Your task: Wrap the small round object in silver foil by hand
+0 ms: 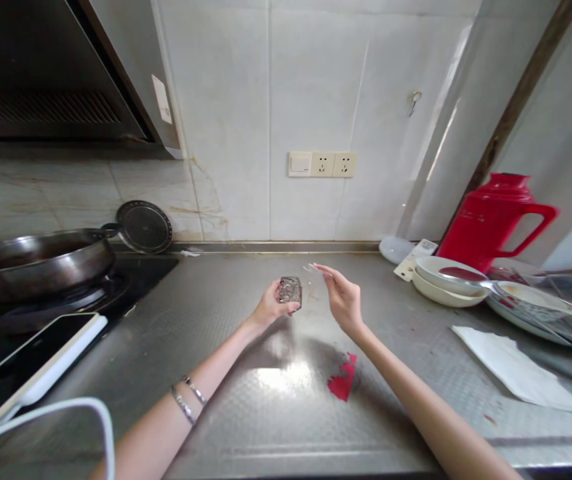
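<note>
Left fingers (273, 297) around clear packet (290, 290)

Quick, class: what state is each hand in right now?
Left hand: closed on a small clear container.
Right hand: open, fingers stretched out, nothing clearly held.

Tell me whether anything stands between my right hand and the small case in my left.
Nothing visible does: the right hand is open beside the small case, which the left hand holds, only air between them.
</note>
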Demonstrator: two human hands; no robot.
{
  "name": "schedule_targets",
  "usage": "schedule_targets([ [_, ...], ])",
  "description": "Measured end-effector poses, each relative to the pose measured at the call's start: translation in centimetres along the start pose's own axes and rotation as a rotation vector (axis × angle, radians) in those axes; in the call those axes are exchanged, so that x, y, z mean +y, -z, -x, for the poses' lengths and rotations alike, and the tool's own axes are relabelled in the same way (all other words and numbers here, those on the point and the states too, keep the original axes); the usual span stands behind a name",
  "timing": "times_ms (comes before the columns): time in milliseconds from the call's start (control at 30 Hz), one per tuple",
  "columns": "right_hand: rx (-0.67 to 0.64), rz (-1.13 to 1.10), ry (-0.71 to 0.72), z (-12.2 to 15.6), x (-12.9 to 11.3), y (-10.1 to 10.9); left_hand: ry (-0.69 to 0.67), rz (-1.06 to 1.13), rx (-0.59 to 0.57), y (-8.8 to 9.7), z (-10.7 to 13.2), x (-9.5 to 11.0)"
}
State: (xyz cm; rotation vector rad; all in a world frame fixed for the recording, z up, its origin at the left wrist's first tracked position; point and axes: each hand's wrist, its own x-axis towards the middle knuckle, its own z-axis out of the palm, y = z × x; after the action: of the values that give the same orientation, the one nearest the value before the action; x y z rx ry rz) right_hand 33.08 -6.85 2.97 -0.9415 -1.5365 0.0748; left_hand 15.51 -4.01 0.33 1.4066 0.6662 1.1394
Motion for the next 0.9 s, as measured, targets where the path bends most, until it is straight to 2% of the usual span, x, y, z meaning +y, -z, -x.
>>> schedule_targets([
  [67,-0.021,-0.001,-0.019,0.0,0.2,-0.1,0.019,0.028,-0.031,-0.3,0.3,0.1],
  [200,-0.151,-0.090,-0.012,0.7,-0.1,-1.0,0.022,0.038,-0.065,-0.6,0.4,-0.2],
  [567,-0.249,-0.252,0.118,1.8,-1.5,-2.2,-0.019,0.015,0.007,-0.1,-0.2,-0.5],
  [667,-0.170,-0.259,-0.036,1.7,-1.9,-2.1,-0.002,0.015,-0.001,0.2,-0.2,-0.6],
  [800,0.091,-0.253,-0.303,0.9,-1.1,-1.6,0.012,0.003,0.009,0.1,-0.1,-0.7],
  [900,0.115,-0.189,-0.302,0.5,0.0,-1.3,0.033,0.008,0.026,-0.4,0.1,-0.6],
])
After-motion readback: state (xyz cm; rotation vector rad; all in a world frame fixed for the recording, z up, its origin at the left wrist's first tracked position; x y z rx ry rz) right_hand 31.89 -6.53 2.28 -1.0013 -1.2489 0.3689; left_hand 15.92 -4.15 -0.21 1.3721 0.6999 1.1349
